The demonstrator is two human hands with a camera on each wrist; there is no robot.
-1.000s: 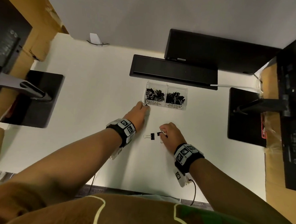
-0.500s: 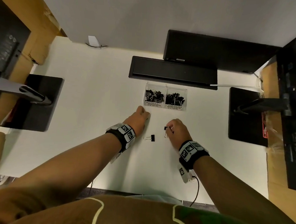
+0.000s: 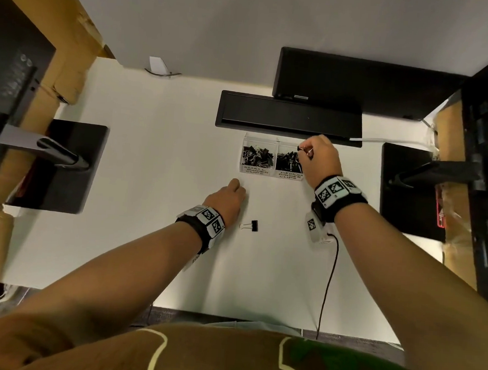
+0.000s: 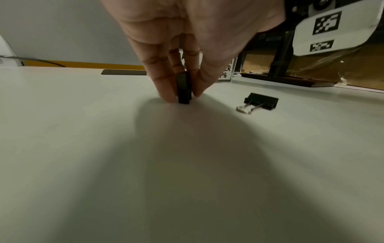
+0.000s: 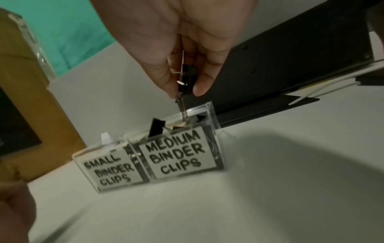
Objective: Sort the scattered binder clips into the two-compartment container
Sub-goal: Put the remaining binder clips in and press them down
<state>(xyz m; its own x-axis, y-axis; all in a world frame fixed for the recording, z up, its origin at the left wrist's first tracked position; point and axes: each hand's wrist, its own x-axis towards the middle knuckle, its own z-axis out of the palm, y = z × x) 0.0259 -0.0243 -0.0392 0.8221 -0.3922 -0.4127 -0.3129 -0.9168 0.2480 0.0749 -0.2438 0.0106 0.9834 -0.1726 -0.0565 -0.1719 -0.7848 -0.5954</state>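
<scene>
A clear two-compartment container [image 3: 271, 172] [image 5: 216, 131] stands mid-table, labelled small on the left and medium on the right, both holding several black binder clips. My right hand [image 3: 306, 153] [image 5: 182, 88] hangs over the medium compartment and pinches a black binder clip [image 5: 188, 78] [image 3: 299, 148] with its wire handles pointing down. Nearer me, my left hand [image 3: 238, 188] [image 4: 182, 97] pinches another black clip [image 4: 184, 88] against the white table. One loose clip [image 3: 250, 225] [image 4: 260, 102] lies just right of the left wrist.
A black slot cover [image 3: 289, 117] and a black box [image 3: 357, 80] sit behind the container. Monitor stand bases [image 3: 58, 167] [image 3: 411, 192] flank the work area left and right. A black cable [image 3: 328, 284] trails from my right wrist to the table's near edge.
My right hand lifted a clip off the table and carried it forward over the medium compartment. My left hand drew back from the container and now pinches a clip on the table.
</scene>
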